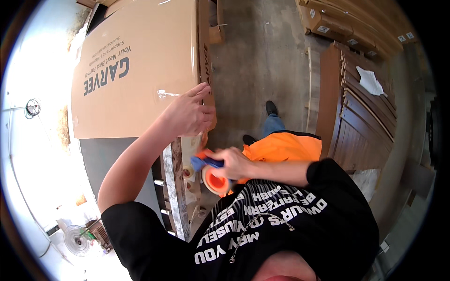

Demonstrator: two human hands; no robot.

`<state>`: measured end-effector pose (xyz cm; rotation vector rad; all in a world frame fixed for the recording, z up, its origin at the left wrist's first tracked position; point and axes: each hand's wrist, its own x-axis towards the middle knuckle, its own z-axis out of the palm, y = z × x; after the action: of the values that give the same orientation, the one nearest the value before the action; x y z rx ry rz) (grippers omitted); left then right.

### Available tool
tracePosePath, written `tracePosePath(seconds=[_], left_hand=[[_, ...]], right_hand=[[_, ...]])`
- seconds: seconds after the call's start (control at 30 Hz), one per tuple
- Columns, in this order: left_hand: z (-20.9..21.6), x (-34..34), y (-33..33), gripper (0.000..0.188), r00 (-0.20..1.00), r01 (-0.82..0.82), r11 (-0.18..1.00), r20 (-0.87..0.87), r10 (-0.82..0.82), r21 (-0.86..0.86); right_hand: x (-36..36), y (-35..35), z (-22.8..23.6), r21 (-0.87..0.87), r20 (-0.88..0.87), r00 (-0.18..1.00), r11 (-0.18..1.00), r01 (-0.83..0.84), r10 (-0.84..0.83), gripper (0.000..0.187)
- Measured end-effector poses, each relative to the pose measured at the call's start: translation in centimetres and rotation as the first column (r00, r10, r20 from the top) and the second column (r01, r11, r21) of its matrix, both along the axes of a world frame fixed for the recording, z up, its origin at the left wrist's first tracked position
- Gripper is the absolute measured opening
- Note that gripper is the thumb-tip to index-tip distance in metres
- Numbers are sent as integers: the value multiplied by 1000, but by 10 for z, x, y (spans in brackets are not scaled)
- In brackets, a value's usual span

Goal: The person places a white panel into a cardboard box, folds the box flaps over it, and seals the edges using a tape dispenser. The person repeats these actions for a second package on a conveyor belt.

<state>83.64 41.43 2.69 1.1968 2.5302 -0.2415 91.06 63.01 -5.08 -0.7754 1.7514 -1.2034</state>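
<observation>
Black shirt (286, 218) at five o'clock; left hand (191, 111), fingers outstretched, on carton (150, 51) at ten; right hand (234, 164) gripping tape dispenser (209, 177) at seven.

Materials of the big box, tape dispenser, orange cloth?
Big box: likely cardboard, by its flat tan faces; mostly matte, with glossy glints.
Tape dispenser: probably plastic, by its solid blue; blur hides the finish.
Orange cloth: seemingly matte fabric, by its soft folds.

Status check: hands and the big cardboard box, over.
Left hand at right edge of cardboard box. Right hand holding blue-handled tape dispenser. Left forearm partly over box.
</observation>
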Motion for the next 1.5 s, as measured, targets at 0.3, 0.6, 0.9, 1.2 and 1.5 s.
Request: tracePosePath(seconds=[0.3, 0.6, 0.9, 1.2, 1.5], left_hand=[[-13, 36, 3, 60, 978, -203, 973, -36, 208, 107], [-30, 43, -8, 113, 925, -347, 890, -47, 376, 297], [-33, 50, -6, 108, 934, -295, 893, -93, 344, 339], [-33, 58, -9, 73, 938, -290, 916, -106, 329, 278], [-12, 19, 23, 71, 848, -526, 827, 60, 526, 198]], right_hand=[[8, -66, -67, -43, -313, 946, 993, -107, 89, 53], [-138, 44, -64, -194, 580, 739, 824, 533, -342, 67], [14, 15, -61, -156, 209, 963, 966, 205, -170, 61], [-5, -56, -48, -124, -513, 748, 826, -550, 421, 53], [-248, 154, -31, -269, -282, 859, 895, 356, -427, 60]])
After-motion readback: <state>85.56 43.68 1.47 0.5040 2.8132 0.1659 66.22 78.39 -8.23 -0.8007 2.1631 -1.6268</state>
